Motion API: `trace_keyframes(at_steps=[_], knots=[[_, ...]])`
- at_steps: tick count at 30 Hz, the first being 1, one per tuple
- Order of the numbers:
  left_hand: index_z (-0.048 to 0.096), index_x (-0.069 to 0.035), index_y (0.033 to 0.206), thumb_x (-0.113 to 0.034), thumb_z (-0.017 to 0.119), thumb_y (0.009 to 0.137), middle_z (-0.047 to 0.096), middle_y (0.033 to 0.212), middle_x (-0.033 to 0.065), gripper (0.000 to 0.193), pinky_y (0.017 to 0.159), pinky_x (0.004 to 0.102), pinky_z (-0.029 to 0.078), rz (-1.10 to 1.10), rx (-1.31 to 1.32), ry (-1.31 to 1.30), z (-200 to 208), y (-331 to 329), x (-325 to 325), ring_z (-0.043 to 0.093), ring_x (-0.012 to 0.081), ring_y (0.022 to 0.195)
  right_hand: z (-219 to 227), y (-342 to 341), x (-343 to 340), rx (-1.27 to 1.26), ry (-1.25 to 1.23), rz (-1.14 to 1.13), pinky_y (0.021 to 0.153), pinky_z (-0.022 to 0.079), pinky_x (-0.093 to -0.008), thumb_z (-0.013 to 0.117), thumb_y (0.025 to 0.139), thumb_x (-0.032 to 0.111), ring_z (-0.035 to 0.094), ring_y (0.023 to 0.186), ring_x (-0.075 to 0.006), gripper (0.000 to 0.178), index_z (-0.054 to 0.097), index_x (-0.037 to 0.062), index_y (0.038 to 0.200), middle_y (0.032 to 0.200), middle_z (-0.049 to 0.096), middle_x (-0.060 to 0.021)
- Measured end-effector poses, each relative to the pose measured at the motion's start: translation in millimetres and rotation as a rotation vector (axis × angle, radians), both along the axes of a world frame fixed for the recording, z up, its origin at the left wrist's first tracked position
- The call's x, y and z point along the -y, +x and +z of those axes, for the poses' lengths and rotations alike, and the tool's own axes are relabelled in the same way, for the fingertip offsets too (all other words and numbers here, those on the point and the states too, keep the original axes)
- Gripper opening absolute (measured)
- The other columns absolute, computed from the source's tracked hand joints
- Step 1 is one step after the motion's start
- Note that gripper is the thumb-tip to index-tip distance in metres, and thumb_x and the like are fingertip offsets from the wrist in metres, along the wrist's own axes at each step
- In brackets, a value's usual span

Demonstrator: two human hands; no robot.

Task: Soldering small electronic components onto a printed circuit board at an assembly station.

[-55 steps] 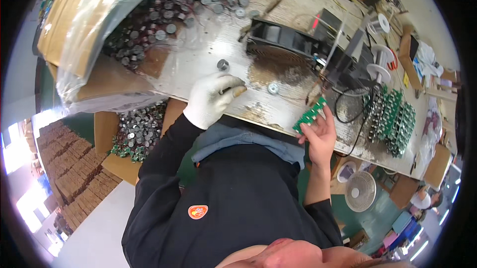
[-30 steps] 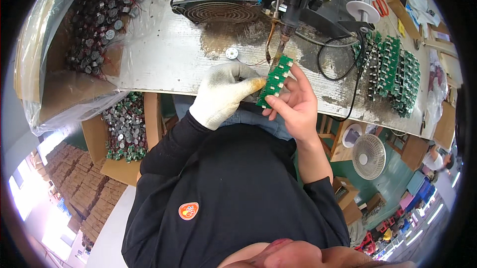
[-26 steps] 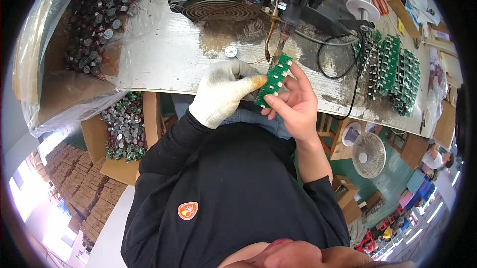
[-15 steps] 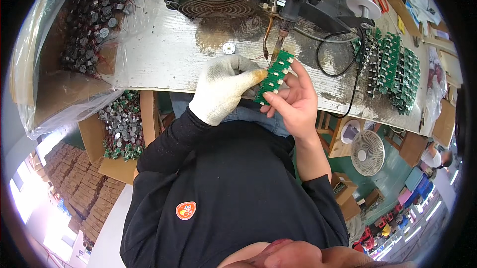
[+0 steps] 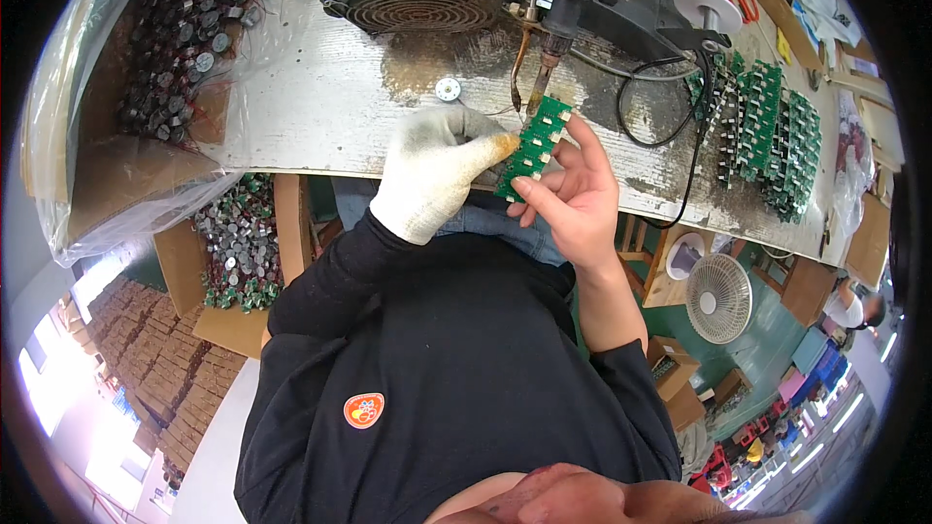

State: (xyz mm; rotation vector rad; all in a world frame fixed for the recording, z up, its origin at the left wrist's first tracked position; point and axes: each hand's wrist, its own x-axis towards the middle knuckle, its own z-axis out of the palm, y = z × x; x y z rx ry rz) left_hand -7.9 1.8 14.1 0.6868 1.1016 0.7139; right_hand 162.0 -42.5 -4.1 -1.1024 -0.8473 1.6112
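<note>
Two hands we see near the middle of the frame. The bare right hand point(image 5: 575, 192) is clamped on a long green circuit board point(image 5: 534, 150) with small white parts, slanted at the centre. The left hand point(image 5: 432, 169), in a white fabric glove, has its thumb at this board's left edge; whether its fingers are closed on something, we cannot tell. Just above the board we find a dark soldering iron point(image 5: 558, 24). A round silver motor point(image 5: 448, 90) lies above the glove, on the worn white table point(image 5: 311, 131).
</note>
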Motion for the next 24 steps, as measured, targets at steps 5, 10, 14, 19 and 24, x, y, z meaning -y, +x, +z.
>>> trace_keyframes(at_steps=[5,10,14,19,24], knots=[[0.063,0.006,0.094,-0.015,0.067,0.085,0.066,0.08,0.007,0.023,0.059,0.0233,0.049,0.013,0.027,-0.01,-2.4,0.4,3.1,0.061,0.0093,0.068,-3.5,-0.3,4.2,-0.004,-0.003,-0.013,0.048,0.051,-0.0231,0.062,0.08,-0.011,0.065,0.064,-0.0187,0.072,0.026,0.0027,0.14,0.105,0.055,-0.0171],[0.063,0.006,0.094,-0.015,0.067,0.085,0.066,0.08,0.0072,0.023,0.059,0.0233,0.049,0.016,0.034,-0.014,-2.1,0.2,3.1,0.061,0.0094,0.068,-3.8,-0.4,3.9,-0.027,-0.004,-0.014,0.047,0.051,-0.0232,0.062,0.08,-0.011,0.065,0.064,-0.0189,0.072,0.026,0.0032,0.141,0.104,0.056,-0.0173],[0.063,0.007,0.094,-0.014,0.066,0.085,0.065,0.08,0.0078,0.023,0.059,0.0231,0.049,0.031,-0.017,0.021,-2.0,0.7,3.5,0.061,0.0094,0.069,-3.0,-0.8,3.2,-0.031,-0.026,-0.017,0.047,0.051,-0.0233,0.061,0.08,-0.011,0.065,0.063,-0.0193,0.071,0.026,0.0033,0.14,0.103,0.056,-0.0172],[0.062,0.007,0.093,-0.013,0.065,0.086,0.065,0.08,0.0075,0.022,0.059,0.023,0.049,0.076,-0.021,0.016,-0.9,2.5,4.5,0.06,0.0094,0.069,-4.1,-0.9,5.0,-0.025,-0.009,0.001,0.047,0.051,-0.0234,0.062,0.08,-0.01,0.065,0.063,-0.0193,0.071,0.026,0.0033,0.14,0.102,0.056,-0.0168],[0.062,0.007,0.091,-0.013,0.065,0.085,0.064,0.079,0.0073,0.021,0.06,0.0235,0.049,0.035,-0.04,0.053,-3.1,1.1,4.1,0.059,0.0095,0.069,-5.6,-1.0,5.9,-0.034,-0.004,-0.004,0.047,0.051,-0.0235,0.062,0.08,-0.01,0.065,0.063,-0.019,0.071,0.026,0.0031,0.14,0.102,0.056,-0.0169]])
